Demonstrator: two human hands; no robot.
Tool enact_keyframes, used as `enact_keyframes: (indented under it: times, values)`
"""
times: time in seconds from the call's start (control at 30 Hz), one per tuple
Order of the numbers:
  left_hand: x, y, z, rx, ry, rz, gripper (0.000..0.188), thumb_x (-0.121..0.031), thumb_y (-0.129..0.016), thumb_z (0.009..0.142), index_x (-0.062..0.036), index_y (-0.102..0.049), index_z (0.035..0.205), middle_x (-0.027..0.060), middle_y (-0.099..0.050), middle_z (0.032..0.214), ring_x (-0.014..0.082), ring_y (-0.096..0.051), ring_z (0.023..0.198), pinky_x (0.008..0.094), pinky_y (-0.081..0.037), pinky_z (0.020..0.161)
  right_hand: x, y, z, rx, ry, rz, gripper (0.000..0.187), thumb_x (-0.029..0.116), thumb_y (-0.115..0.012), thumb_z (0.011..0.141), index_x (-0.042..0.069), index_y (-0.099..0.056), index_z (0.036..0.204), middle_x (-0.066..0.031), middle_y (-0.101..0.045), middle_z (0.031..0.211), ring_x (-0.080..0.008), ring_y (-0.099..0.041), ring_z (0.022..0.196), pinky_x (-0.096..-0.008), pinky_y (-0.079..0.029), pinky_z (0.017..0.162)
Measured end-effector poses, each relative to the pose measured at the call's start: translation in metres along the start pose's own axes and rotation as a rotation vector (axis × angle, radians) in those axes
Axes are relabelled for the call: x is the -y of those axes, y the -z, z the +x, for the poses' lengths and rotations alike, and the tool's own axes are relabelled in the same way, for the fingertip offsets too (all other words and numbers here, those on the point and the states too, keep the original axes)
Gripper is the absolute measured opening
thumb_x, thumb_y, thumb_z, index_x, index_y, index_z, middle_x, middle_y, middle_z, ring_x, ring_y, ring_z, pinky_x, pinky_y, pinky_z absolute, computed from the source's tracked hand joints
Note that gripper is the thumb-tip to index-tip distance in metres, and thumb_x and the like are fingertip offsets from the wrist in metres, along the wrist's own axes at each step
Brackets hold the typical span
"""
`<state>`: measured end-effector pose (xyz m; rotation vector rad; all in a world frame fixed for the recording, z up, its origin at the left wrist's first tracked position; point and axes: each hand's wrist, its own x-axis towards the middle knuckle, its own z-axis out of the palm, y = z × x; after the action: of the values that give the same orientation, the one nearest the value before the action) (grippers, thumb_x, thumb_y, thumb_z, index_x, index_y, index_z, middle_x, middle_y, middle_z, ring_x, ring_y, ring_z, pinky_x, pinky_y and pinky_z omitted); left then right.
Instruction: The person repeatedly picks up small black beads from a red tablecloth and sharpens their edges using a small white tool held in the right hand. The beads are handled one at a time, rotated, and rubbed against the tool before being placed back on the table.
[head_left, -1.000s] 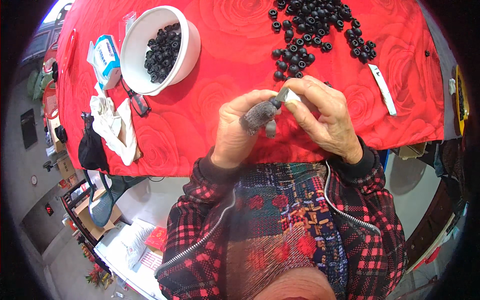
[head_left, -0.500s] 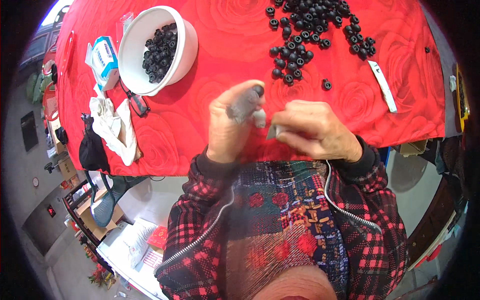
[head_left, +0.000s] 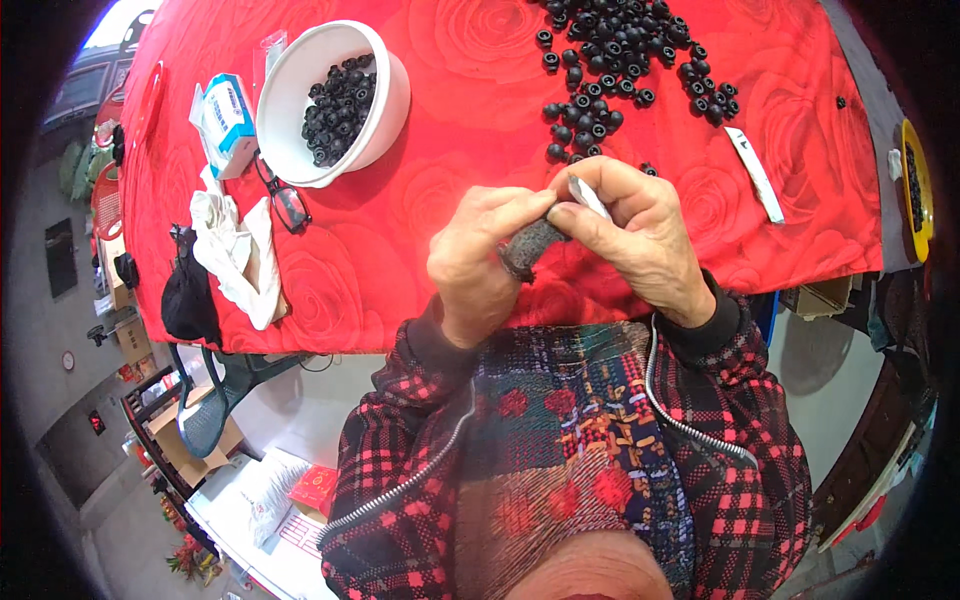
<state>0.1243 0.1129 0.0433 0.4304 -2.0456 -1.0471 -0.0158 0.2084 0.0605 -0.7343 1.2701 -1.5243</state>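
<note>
My left hand [head_left: 478, 255] pinches a small black round part, mostly hidden between the fingertips of both hands. A worn dark grey cover [head_left: 532, 248] wraps the left thumb. My right hand [head_left: 645, 240] is closed on a small flat blade [head_left: 590, 197] with a white wrapping and a dark pointed tip. The hands meet above the near part of the table, fingertips touching or almost so. Beyond them lies a loose pile of black round parts [head_left: 615, 50], each with a hollow end. Similar black parts [head_left: 340, 108] lie in a white bowl [head_left: 390, 125] at the far left.
A red rose-patterned cloth [head_left: 350, 255] covers the table. Left of the bowl stand a blue-and-white box [head_left: 230, 125], black-framed glasses [head_left: 290, 208], a white cloth [head_left: 255, 260] and a black cloth item [head_left: 188, 300]. A white strip [head_left: 755, 175] lies right; a yellow basin [head_left: 918, 190] stands beyond the edge.
My hands have come together. The right hand has risen and brought the blade up to the part at the left fingertips. The left hand has turned inward, its thumb now pointing toward the right hand.
</note>
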Motion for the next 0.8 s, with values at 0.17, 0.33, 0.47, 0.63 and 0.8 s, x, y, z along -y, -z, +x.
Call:
enact_keyframes:
  times: [0.17, 0.33, 0.47, 0.63, 0.8]
  values:
    - [-0.003, 0.000, -0.004, -0.034, -0.016, 0.011, 0.038, 0.007, -0.072, 0.065, -0.0011, -0.067, 0.101, 0.0134, -0.068, 0.093, 0.0234, -0.064, 0.084, 0.0313, -0.050, 0.073, 0.000, -0.012, -0.004, -0.062, 0.003, 0.188, 0.011, 0.010, -0.065, 0.088, 0.001, -0.063, 0.093, 0.0045, -0.059, 0.081, -0.0014, -0.050, 0.074, -0.0181, -0.041, 0.063]
    - [-0.007, -0.001, -0.005, -0.113, -0.111, 0.123, 0.041, 0.009, -0.071, 0.064, -0.0007, -0.067, 0.104, 0.0145, -0.067, 0.093, 0.0244, -0.065, 0.084, 0.0308, -0.050, 0.074, -0.004, -0.023, -0.008, -0.170, 0.128, -0.120, 0.010, 0.008, -0.068, 0.085, 0.002, -0.063, 0.092, 0.0046, -0.057, 0.075, -0.0009, -0.049, 0.070, -0.0196, -0.040, 0.058]
    - [-0.014, 0.000, 0.003, -0.075, -0.080, 0.118, 0.039, 0.008, -0.071, 0.067, 0.0005, -0.066, 0.105, 0.0139, -0.067, 0.092, 0.0240, -0.064, 0.081, 0.0310, -0.052, 0.068, -0.007, -0.018, -0.003, -0.184, 0.214, -0.183, 0.012, 0.008, -0.069, 0.084, 0.003, -0.062, 0.091, 0.0036, -0.056, 0.074, -0.0007, -0.048, 0.068, -0.0205, -0.040, 0.055]
    - [-0.017, 0.006, -0.002, -0.006, 0.551, -0.727, 0.023, 0.002, -0.061, 0.085, 0.0043, -0.061, 0.107, 0.0114, -0.065, 0.098, 0.0161, -0.063, 0.084, 0.0268, -0.052, 0.068, -0.001, -0.003, 0.001, -0.077, 0.535, -0.479, 0.020, 0.003, -0.074, 0.073, 0.003, -0.063, 0.089, -0.0053, -0.060, 0.073, -0.0147, -0.057, 0.062, -0.0274, -0.044, 0.055]
    - [-0.006, 0.014, -0.002, 0.129, 1.019, -1.317, 0.019, -0.001, -0.057, 0.090, 0.0035, -0.059, 0.108, 0.0087, -0.065, 0.098, 0.0116, -0.062, 0.079, 0.0237, -0.052, 0.063, -0.006, 0.004, 0.005, -0.017, 0.657, -0.588, 0.030, 0.003, -0.077, 0.065, 0.004, -0.065, 0.093, -0.0083, -0.060, 0.074, -0.0208, -0.059, 0.063, -0.0307, -0.046, 0.056]
